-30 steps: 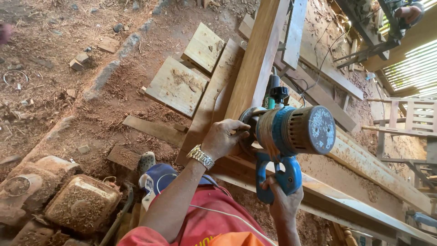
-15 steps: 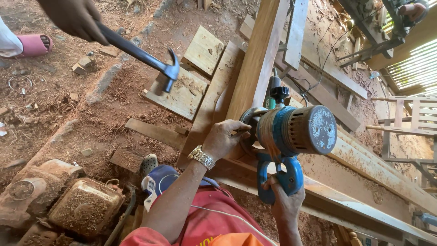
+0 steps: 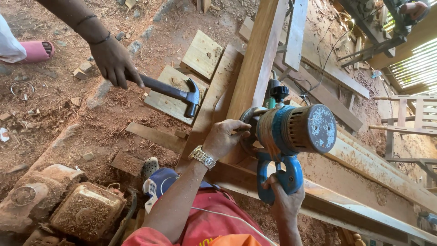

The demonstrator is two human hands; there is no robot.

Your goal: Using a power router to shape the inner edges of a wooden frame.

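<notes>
One blue saw [image 3: 291, 136], centre right, on upright plank [image 3: 255, 68]. Right hand [image 3: 284, 198] fingers wrapped round its near handle; left hand [image 3: 225, 136] curled on its guard. One hammer [image 3: 175, 93] (co-worker's hand [image 3: 114, 61] gripping), far left. Two boards [image 3: 182, 75] beneath.

Square wooden boards [image 3: 202, 54], two, flat on sawdust-strewn red earth floor [image 3: 59, 114]. Thin wood strip [image 3: 154, 136] near them. Small wood offcuts [image 3: 81, 73] scattered upper left. Pink sandal [image 3: 36, 50] at left edge. Dusty rectangular container [image 3: 86, 212] filled with shavings, lower left, beside stones [image 3: 27, 200]. Slatted wooden frame [image 3: 421, 114] at right.
</notes>
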